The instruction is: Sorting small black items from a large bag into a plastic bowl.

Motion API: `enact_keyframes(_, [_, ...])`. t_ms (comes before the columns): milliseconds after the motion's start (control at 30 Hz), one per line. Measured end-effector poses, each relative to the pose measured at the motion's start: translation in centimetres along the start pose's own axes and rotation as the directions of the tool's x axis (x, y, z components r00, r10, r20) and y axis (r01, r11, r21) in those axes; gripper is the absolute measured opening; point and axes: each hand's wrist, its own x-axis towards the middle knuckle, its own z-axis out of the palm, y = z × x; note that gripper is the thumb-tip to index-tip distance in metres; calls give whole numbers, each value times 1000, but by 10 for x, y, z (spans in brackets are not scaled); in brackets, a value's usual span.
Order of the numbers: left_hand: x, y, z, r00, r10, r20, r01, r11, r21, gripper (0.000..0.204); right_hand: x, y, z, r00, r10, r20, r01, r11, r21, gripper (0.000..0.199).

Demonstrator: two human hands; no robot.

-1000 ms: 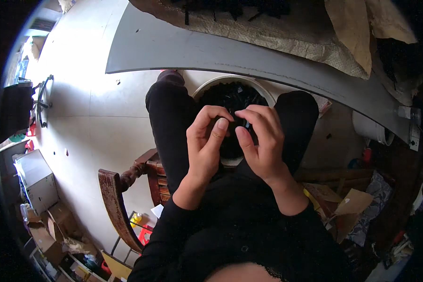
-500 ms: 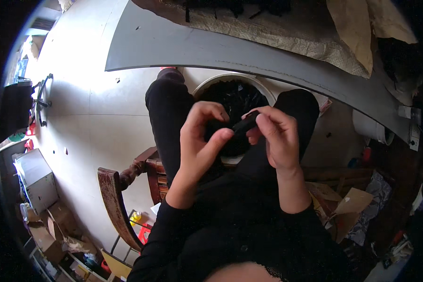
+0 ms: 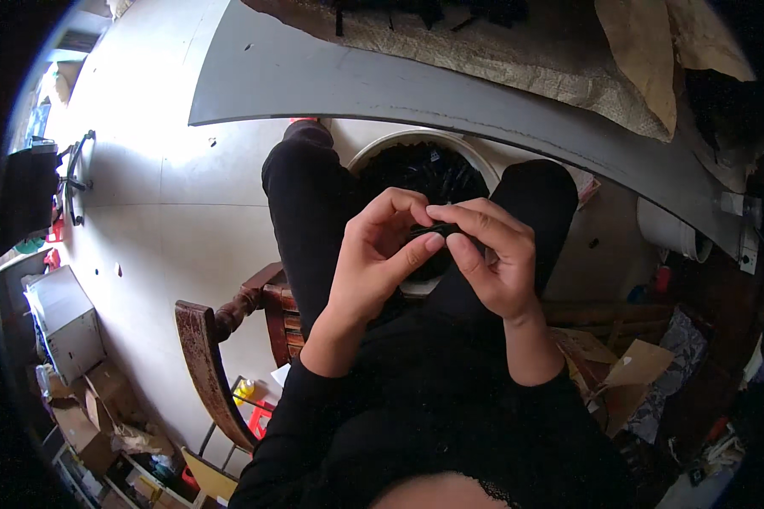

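Between my fingertips is a small, slim black piece (image 3: pixel 435 229), its exact kind too dark to make out. My left hand (image 3: pixel 382 246) pinches it from the left with thumb and fingers. From the other side my right hand (image 3: pixel 494 246) grips it, the two hands nearly touching. Below them, between my knees, stands a round white bucket (image 3: pixel 367 151) filled with black pieces (image 3: pixel 416 170). My hands hide the nearer part of the bucket.
A grey tabletop (image 3: pixel 314 81) crosses ahead, with a woven sack (image 3: pixel 518 89) and dark bits on it. At left is a wooden chair arm (image 3: pixel 202 356); farther left are a white box (image 3: pixel 64 310) and cardboard boxes (image 3: pixel 85 428). Opened cardboard (image 3: pixel 637 365) lies at right.
My hands have come closer together. The right fingers have turned inward over the black piece, and the left fingertips now meet it.
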Motion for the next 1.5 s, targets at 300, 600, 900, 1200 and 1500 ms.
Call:
enact_keyframes(300, [-1, -18, 2, 997, 48, -66, -59, 982, -181, 18, -5, -3, 11, 990, -121, -66, 101, 963, -249, 23])
enact_keyframes(600, [9, -16, -1, 985, 21, -174, -65, 967, -248, 14, 40, 4, -7, 973, -227, 27, 216, 872, -440, 17])
enact_keyframes(900, [5, -7, -16, 979, 38, -201, -99, 949, -299, 9, 176, 95, -71, 927, -334, -171, -26, 398, -917, 31])
enact_keyframes(1200, [6, 0, -18, 967, 62, -249, -95, 988, -122, 18, 145, 72, -69, 641, 354, -681, -113, 921, 373, 20])
enact_keyframes(1500, [26, 14, -17, 899, 419, 126, -431, 800, 418, 23, 42, 13, -21, 905, 306, 294, -423, 704, 570, 20])
